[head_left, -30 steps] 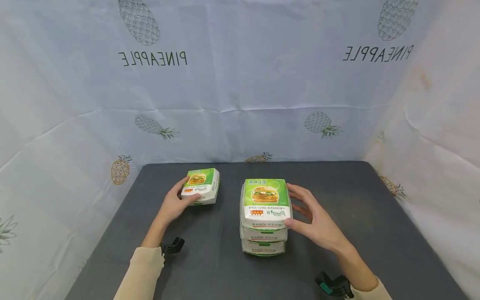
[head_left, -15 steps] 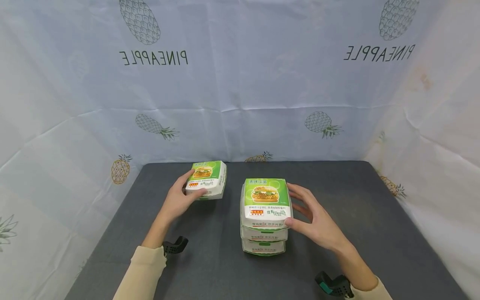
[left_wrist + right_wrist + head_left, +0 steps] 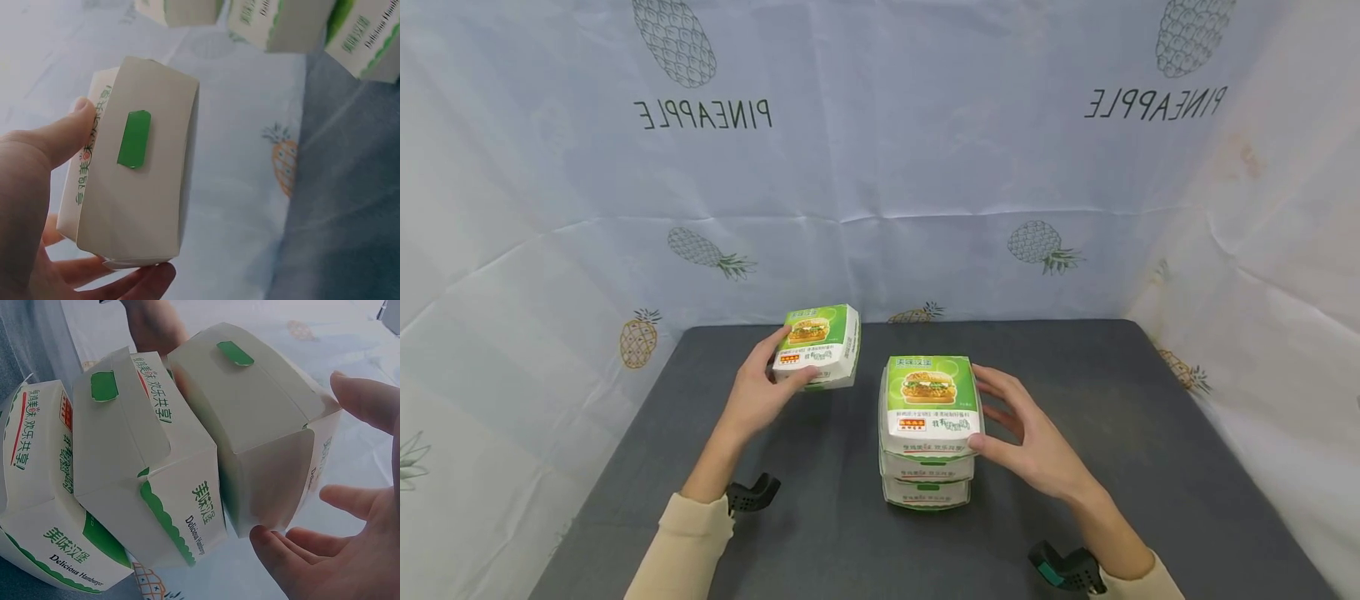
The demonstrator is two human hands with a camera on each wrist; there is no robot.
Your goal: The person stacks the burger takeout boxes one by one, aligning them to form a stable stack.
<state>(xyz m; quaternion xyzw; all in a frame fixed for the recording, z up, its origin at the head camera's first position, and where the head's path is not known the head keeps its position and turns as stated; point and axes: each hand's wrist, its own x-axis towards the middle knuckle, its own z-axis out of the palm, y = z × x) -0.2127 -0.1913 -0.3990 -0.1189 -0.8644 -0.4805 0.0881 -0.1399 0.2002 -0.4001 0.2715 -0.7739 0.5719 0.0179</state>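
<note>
My left hand grips a green and white hamburger box, thumb on its front side and fingers at its far left. The box is raised over the table, tilted, its burger picture facing up. In the left wrist view the green tab on the box's side shows. At mid table stands a stack of three like boxes. My right hand holds the top box at its right side, thumb at the front corner, fingers at the back. Beneath lie the middle box and the bottom box.
The dark grey table has its back edge against a pale cloth printed with pineapples. Cloth also hangs on the left and right sides. Black bands sit at both wrists, below cream sleeves.
My left hand has lifted its hamburger box off the table and carried it up and slightly right. The right hand and the stack have stayed in place.
</note>
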